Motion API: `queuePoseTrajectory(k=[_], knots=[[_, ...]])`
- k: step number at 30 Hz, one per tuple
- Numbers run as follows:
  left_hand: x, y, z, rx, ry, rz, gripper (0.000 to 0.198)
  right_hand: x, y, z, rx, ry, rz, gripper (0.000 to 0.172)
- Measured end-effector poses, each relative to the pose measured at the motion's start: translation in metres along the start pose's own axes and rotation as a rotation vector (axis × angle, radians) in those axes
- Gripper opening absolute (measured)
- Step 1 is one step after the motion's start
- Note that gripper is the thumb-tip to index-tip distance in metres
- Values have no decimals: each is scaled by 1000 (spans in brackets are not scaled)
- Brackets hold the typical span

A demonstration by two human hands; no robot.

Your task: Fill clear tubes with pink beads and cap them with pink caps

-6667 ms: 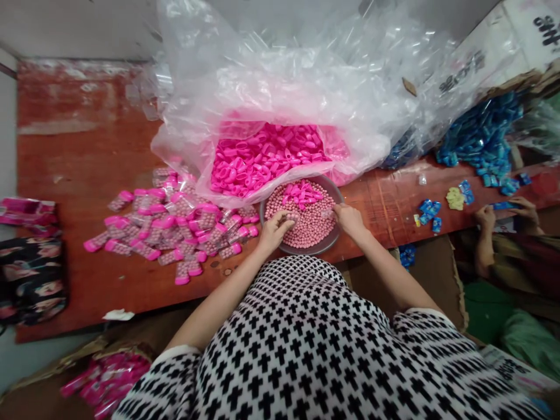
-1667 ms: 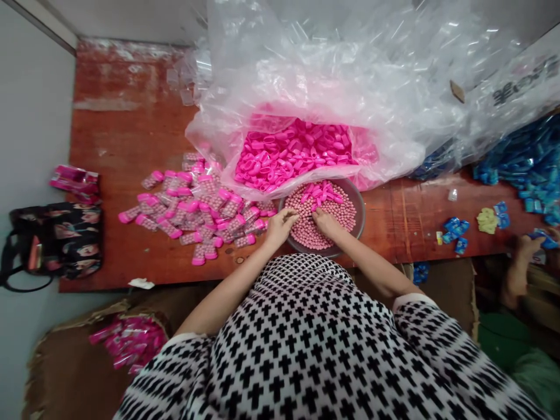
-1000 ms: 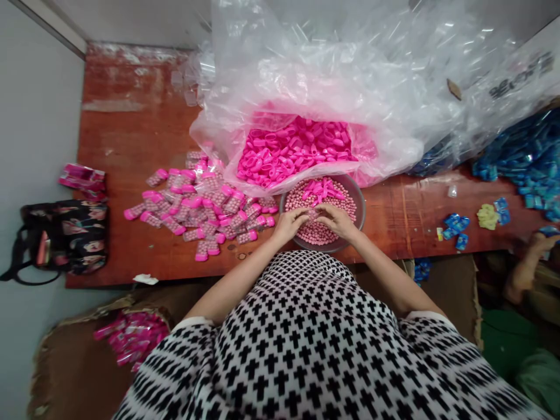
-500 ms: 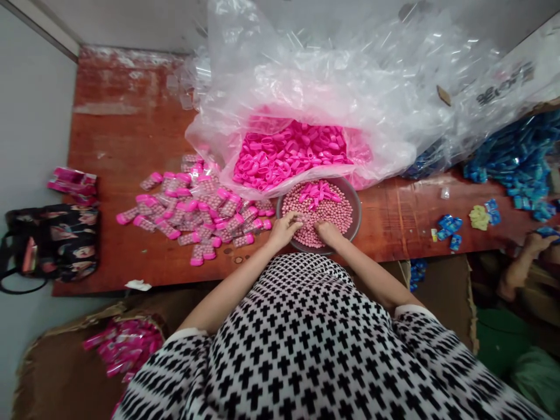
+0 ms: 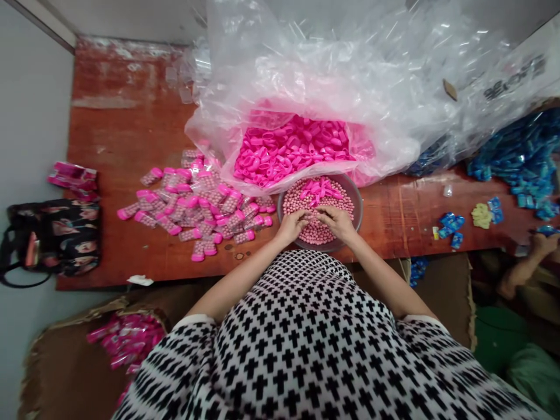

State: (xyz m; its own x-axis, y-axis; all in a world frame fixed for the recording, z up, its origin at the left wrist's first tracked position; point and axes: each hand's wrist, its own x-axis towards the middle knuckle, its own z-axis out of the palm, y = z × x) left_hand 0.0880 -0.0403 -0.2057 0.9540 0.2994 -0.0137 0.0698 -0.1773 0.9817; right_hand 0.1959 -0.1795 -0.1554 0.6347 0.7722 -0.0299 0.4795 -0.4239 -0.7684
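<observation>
A round grey bowl [image 5: 359,217] stands at the table's front edge, full of pink beads [image 5: 315,233]. Several bright pink caps [image 5: 321,189] lie on the beads at the bowl's far side. My left hand [image 5: 292,227] is over the bowl's left part, its fingers curled round something too small to make out, perhaps clear plastic. Facing it from the right, my right hand [image 5: 338,223] has its fingertips drawn together close to the left fingertips. Whatever is between those fingers is hidden. Left of the bowl spreads a pile of small clear bottles [image 5: 205,204] with beads inside and pink caps.
Behind the bowl an open plastic bag [image 5: 306,99] holds many pink caps [image 5: 293,149]. Blue packets [image 5: 525,157] are heaped at the right, near another person's hand [image 5: 540,248]. A dark flowered bag [image 5: 56,236] sits at the left edge. Below is a box of pink packets [image 5: 126,338].
My right hand has risen out of the beads and moved toward the left hand's fingertips. The left hand stays nearly in place. The whole view has shifted slightly.
</observation>
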Motion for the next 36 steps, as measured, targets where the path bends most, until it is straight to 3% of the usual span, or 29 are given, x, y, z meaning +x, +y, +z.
queuePoseTrajectory(k=[5, 9, 13, 18, 22, 25, 30, 33, 36], knots=[[2, -9, 0, -156, 36, -1, 28, -7, 11, -7, 65, -15, 95, 27], [3, -13, -2, -224, 26, 24, 30, -9, 15, -16, -212, -89, 117, 27], [3, -13, -7, -136, 67, 70, 29, 7, 9, -29, -395, -17, 78, 31], [2, -9, -13, -68, 83, 58, 29, 54, -5, -53, -412, 119, -56, 25], [1, -9, -15, -80, 85, 33, 32, 109, -17, -65, -571, 148, -53, 27], [1, -10, -18, -115, 104, 2, 34, 152, -26, -59, -698, 110, 10, 29], [0, -5, -27, -145, 155, -21, 37, 205, -39, -25, -848, 136, 187, 35], [0, -2, -33, -165, 177, -18, 37, 221, -41, -13, -891, 89, 299, 35], [2, -3, -38, -204, 236, -23, 36, 219, -41, -20, -903, 80, 297, 29]])
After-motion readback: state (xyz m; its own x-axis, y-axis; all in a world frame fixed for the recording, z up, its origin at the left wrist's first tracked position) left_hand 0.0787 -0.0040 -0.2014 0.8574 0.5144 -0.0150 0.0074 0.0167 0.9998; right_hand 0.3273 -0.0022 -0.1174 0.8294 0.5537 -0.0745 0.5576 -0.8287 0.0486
